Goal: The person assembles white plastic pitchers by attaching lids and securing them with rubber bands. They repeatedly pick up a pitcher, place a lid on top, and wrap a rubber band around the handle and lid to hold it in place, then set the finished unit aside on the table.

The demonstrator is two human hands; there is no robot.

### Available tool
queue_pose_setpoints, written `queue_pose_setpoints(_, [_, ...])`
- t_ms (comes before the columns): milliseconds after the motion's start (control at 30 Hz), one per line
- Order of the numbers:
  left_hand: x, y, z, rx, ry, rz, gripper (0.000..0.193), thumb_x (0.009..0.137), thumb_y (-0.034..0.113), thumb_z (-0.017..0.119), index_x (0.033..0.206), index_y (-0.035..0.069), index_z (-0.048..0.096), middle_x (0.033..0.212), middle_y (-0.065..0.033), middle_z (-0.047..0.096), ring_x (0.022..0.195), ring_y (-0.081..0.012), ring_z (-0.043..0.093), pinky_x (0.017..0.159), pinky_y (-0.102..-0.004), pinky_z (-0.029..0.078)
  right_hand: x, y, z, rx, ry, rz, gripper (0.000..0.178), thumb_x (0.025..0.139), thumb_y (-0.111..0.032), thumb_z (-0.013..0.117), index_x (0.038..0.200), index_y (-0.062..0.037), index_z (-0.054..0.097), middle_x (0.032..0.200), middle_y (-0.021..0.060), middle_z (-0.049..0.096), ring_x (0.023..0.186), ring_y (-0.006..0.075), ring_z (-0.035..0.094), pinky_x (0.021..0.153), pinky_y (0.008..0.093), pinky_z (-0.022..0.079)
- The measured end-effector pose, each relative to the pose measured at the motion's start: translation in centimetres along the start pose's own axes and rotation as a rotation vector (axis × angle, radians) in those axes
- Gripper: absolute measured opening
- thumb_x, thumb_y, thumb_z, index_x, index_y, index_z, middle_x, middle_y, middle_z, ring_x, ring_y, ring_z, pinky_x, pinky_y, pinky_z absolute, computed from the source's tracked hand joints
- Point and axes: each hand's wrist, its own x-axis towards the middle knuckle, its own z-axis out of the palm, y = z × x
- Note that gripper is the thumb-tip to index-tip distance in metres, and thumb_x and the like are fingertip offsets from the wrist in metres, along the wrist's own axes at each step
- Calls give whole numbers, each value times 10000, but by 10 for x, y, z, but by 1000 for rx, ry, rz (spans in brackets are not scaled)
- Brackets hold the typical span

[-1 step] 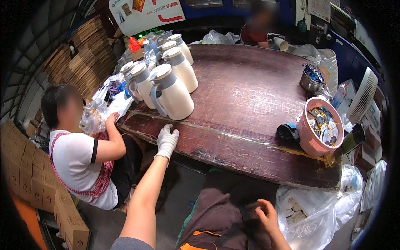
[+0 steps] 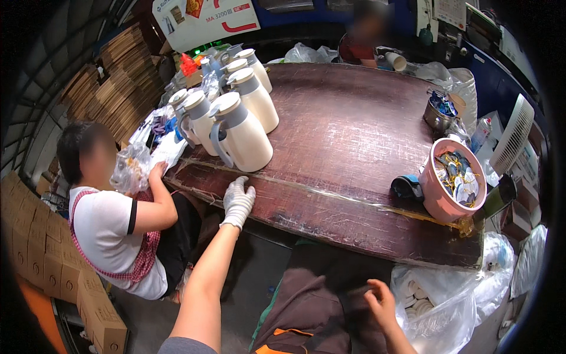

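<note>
My left hand (image 2: 239, 203), in a white knitted glove, rests on the near edge of the dark red-brown table with its fingers stretched out and holding nothing. Just beyond it stands the nearest cream vacuum jug (image 2: 250, 144), which has a grey collar and handle; the hand does not touch it. Several more such jugs, among them a second vacuum jug (image 2: 259, 100), are grouped upright behind. My bare right hand (image 2: 380, 302) hangs over my lap, beside a clear plastic bag (image 2: 439, 321) of pale round pieces. Its fingers are loosely bent and apart, with nothing seen in them.
A pink bucket (image 2: 433, 197) of tags with yellow strings stands at the table's right, beside a metal pot (image 2: 439, 118) and a white fan (image 2: 512, 135). At left a co-worker (image 2: 118, 236) handles a plastic bag; another person (image 2: 361, 47) sits beyond the table. Cardboard boxes (image 2: 53, 259) fill the left.
The view has shifted very slightly. My left hand stays at the table edge, and my right hand has barely moved.
</note>
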Motion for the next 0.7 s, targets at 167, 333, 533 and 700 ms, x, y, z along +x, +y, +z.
queue_pose_setpoints(167, [17, -2, 17, 212, 59, 189, 590, 851, 318, 643, 1406, 219, 470, 1260, -187, 554, 1152, -397, 540, 996, -478, 447, 75, -60, -16, -404, 226, -267, 301, 857, -99, 648, 1155, -60, 619, 823, 90, 622, 746, 227, 598, 711, 332, 471])
queue_pose_setpoints(333, [54, 15, 58, 300, 82, 127, 595, 872, 411, 579, 1426, 234, 455, 1140, -177, 573, 1094, -348, 550, 948, -512, 426, 143, -32, -27, -648, 479, -517, 250, 848, -89, 650, 1096, -59, 640, 761, 94, 604, 722, 300, 580, 699, 394, 453])
queue_pose_setpoints(533, [93, 20, 75, 427, 152, -34, 602, 881, 434, 538, 1408, 151, 471, 1180, -165, 575, 1130, -327, 540, 961, -508, 414, 150, -32, -17, -897, 485, -641, 178, 798, -93, 671, 973, -86, 639, 742, 76, 587, 688, 269, 583, 644, 393, 429])
queue_pose_setpoints(700, [102, 28, 87, 376, 276, -59, 494, 868, 379, 586, 1290, 123, 578, 1205, -140, 593, 1151, -310, 543, 990, -486, 409, 151, -33, -18, -906, 521, -669, 142, 789, -95, 677, 925, -97, 636, 716, 52, 578, 669, 236, 582, 621, 377, 428])
